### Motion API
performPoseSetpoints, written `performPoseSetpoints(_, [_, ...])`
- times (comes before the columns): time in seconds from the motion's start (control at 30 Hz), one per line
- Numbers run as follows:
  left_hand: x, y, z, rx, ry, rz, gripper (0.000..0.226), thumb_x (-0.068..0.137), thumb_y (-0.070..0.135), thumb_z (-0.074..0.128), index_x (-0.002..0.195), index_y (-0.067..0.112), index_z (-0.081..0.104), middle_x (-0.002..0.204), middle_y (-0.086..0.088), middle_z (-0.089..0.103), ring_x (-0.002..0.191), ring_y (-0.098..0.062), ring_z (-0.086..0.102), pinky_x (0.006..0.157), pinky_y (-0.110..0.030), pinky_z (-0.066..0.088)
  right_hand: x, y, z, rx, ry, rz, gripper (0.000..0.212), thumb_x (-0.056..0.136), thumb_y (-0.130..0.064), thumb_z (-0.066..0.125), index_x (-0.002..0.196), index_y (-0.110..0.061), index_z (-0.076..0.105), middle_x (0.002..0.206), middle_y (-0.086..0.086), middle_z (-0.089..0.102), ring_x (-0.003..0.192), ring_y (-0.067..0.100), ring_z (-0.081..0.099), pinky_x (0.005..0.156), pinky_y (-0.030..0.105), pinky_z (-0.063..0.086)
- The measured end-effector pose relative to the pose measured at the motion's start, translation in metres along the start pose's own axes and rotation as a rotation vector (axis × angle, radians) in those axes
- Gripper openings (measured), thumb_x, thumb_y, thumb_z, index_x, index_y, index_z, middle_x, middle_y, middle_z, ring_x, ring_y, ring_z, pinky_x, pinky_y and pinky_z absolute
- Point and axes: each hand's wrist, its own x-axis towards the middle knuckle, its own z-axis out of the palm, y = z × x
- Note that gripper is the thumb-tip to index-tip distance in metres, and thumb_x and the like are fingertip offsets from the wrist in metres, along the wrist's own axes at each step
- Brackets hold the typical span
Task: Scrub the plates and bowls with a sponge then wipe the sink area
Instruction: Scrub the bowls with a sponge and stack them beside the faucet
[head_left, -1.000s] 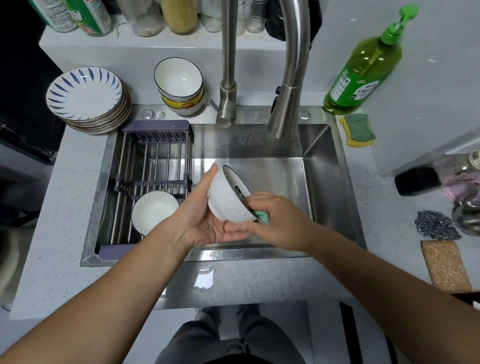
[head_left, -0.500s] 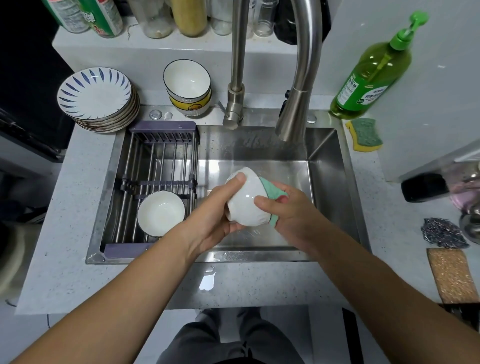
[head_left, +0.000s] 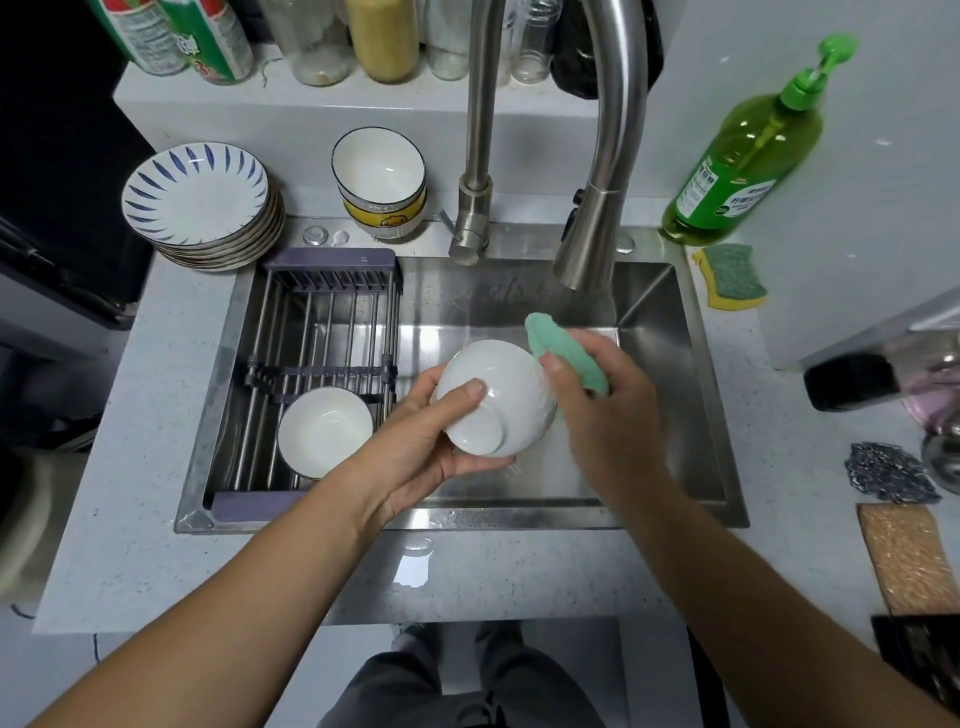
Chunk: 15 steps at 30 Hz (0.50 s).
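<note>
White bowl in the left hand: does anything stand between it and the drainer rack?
Nothing visible does. The white bowl is just right of the drainer rack, whose near end holds another bowl; its far bars lie bare.

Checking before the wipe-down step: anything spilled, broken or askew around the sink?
Only a small water puddle on the countertop just before the sink's front rim. The white bowl in the left hand looks intact, the right hand grips the green sponge, and the plate stack sits evenly.
</note>
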Motion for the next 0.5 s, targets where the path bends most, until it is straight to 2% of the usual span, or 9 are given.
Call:
performPoseSetpoints(0.03, [0.001, 0.0, 0.002, -0.009, 0.014, 0.003, 0.055, 0.082, 0.021, 0.079, 0.132, 0.017, 0.057, 0.129, -0.014, 0.063, 0.112, -0.038, 0.07, 0.084, -0.068, 0.057, -0.005, 0.003, 0.003, -0.129, -0.031, -0.139, 0.024, 0.096, -0.011, 0.062, 0.119, -0.016, 0.067, 0.123, -0.005, 0.067, 0.108, -0.003, 0.063, 0.088, 0.018, 0.054])
performPoseSetpoints(0.1, [0.003, 0.001, 0.006, -0.065, 0.026, -0.026, 0.058, 0.082, 0.026, 0.074, 0.136, 0.015, 0.055, 0.128, -0.017, 0.066, 0.108, -0.037, 0.072, 0.081, -0.063, 0.06, -0.015, 0.017, 0.007, -0.21, -0.144, -0.291, 0.027, 0.094, -0.014, 0.062, 0.12, -0.012, 0.069, 0.142, -0.005, 0.055, 0.134, 0.01, 0.051, 0.108, 0.034, 0.048])
performPoseSetpoints(0.17, [0.004, 0.001, 0.007, -0.129, 0.023, -0.077, 0.062, 0.082, 0.029, 0.071, 0.139, 0.011, 0.055, 0.123, -0.017, 0.071, 0.107, -0.036, 0.073, 0.088, -0.063, 0.058, -0.024, 0.028, 0.01, -0.227, -0.224, -0.34, 0.031, 0.094, -0.02, 0.059, 0.121, -0.011, 0.069, 0.152, -0.003, 0.046, 0.146, 0.02, 0.037, 0.113, 0.048, 0.042])
performPoseSetpoints(0.23, [0.005, -0.001, 0.005, -0.15, 0.023, -0.126, 0.062, 0.083, 0.03, 0.071, 0.14, 0.009, 0.057, 0.122, -0.017, 0.072, 0.116, -0.036, 0.069, 0.101, -0.066, 0.05, -0.028, 0.034, 0.012, -0.254, -0.241, -0.385, 0.03, 0.095, -0.02, 0.058, 0.122, -0.011, 0.068, 0.154, 0.001, 0.044, 0.148, 0.022, 0.033, 0.115, 0.051, 0.038])
performPoseSetpoints(0.3, [0.004, -0.006, 0.006, -0.128, 0.006, -0.171, 0.064, 0.084, 0.03, 0.077, 0.142, 0.012, 0.055, 0.129, -0.018, 0.069, 0.121, -0.039, 0.066, 0.1, -0.066, 0.051, -0.024, 0.034, 0.015, -0.274, -0.214, -0.358, 0.028, 0.096, -0.016, 0.056, 0.123, -0.015, 0.065, 0.152, -0.002, 0.045, 0.144, 0.018, 0.037, 0.113, 0.049, 0.04])
performPoseSetpoints(0.4, [0.005, -0.011, 0.013, -0.079, 0.008, -0.192, 0.07, 0.08, 0.03, 0.08, 0.144, 0.015, 0.053, 0.136, -0.019, 0.066, 0.112, -0.039, 0.07, 0.085, -0.063, 0.059, -0.003, 0.025, 0.016, -0.088, -0.153, -0.085, 0.043, 0.098, -0.013, 0.048, 0.138, -0.026, 0.056, 0.145, -0.01, 0.048, 0.134, 0.006, 0.045, 0.111, 0.044, 0.043])
performPoseSetpoints(0.43, [0.006, -0.01, 0.014, -0.088, 0.029, -0.178, 0.065, 0.082, 0.031, 0.08, 0.141, 0.015, 0.055, 0.131, -0.017, 0.069, 0.106, -0.037, 0.073, 0.083, -0.062, 0.06, 0.002, 0.023, 0.016, -0.046, -0.16, -0.026, 0.048, 0.097, -0.01, 0.045, 0.14, -0.028, 0.054, 0.145, -0.011, 0.048, 0.134, 0.003, 0.045, 0.113, 0.042, 0.041])
performPoseSetpoints(0.5, [0.008, -0.004, 0.017, -0.147, 0.074, -0.14, 0.043, 0.09, 0.032, 0.072, 0.128, 0.014, 0.064, 0.113, -0.013, 0.075, 0.093, -0.032, 0.076, 0.082, -0.06, 0.061, -0.004, 0.02, 0.018, -0.099, -0.221, -0.071, 0.054, 0.094, -0.004, 0.041, 0.143, -0.025, 0.052, 0.153, -0.01, 0.043, 0.143, 0.003, 0.035, 0.121, 0.038, 0.03])
